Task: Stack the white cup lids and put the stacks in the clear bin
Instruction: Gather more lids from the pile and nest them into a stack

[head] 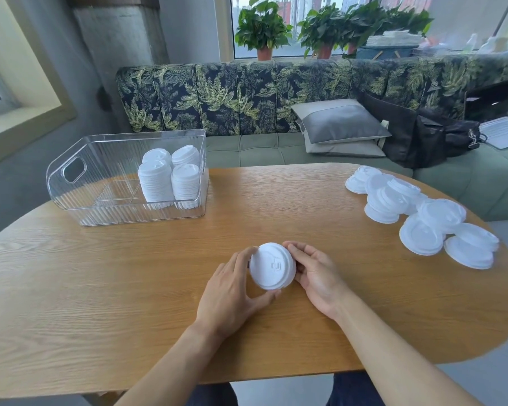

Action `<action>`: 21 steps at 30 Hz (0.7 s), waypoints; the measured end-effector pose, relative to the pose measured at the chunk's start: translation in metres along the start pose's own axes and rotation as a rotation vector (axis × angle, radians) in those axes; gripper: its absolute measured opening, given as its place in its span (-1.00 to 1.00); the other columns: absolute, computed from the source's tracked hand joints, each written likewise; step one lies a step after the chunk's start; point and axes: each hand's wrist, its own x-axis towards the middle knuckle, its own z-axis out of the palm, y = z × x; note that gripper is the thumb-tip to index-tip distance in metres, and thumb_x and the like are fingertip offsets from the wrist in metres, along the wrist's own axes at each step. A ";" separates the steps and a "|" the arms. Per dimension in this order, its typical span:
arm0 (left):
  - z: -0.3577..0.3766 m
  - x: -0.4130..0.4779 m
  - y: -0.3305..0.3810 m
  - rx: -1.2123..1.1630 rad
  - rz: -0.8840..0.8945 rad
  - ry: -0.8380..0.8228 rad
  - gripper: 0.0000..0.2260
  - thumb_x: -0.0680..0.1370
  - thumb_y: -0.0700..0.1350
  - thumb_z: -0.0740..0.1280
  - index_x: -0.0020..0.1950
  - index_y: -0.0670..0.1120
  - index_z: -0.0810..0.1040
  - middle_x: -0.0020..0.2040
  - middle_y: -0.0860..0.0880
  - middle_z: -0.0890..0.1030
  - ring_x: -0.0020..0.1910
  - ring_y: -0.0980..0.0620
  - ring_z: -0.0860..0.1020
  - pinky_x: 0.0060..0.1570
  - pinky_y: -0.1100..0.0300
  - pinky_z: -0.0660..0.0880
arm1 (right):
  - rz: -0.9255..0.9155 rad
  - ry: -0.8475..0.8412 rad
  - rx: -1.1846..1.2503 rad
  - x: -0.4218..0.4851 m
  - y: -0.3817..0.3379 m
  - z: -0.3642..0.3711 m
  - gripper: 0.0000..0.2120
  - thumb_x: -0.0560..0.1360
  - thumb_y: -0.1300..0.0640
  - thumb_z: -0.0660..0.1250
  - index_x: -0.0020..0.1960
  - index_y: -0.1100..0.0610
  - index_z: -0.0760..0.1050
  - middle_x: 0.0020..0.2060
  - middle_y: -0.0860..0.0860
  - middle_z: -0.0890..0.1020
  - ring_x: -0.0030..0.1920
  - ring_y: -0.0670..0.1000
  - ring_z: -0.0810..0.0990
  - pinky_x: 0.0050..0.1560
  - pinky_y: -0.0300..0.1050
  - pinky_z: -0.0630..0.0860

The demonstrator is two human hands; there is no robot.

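Note:
A stack of white cup lids stands on the wooden table in front of me. My left hand curls around its left side, thumb below it. My right hand cups its right side, fingers bent against the rim. A clear ribbed bin with handle cut-outs sits at the table's back left. Several tall stacks of lids stand in its right end. A loose pile of white lids lies scattered along the table's right edge.
A leaf-patterned sofa runs behind the table, with grey cushions and a black bag on the seat. Potted plants line the window sill. The bin's left half holds nothing.

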 end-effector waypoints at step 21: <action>-0.003 0.002 -0.003 -0.405 -0.202 -0.028 -0.53 0.49 0.34 0.41 0.34 0.20 0.52 0.14 0.29 0.63 0.02 0.20 0.64 0.06 0.30 0.58 | -0.037 -0.069 -0.063 -0.011 -0.003 0.005 -0.48 0.33 0.16 0.57 0.27 0.20 0.60 0.13 0.14 0.73 0.10 0.04 0.69 0.19 -0.03 0.60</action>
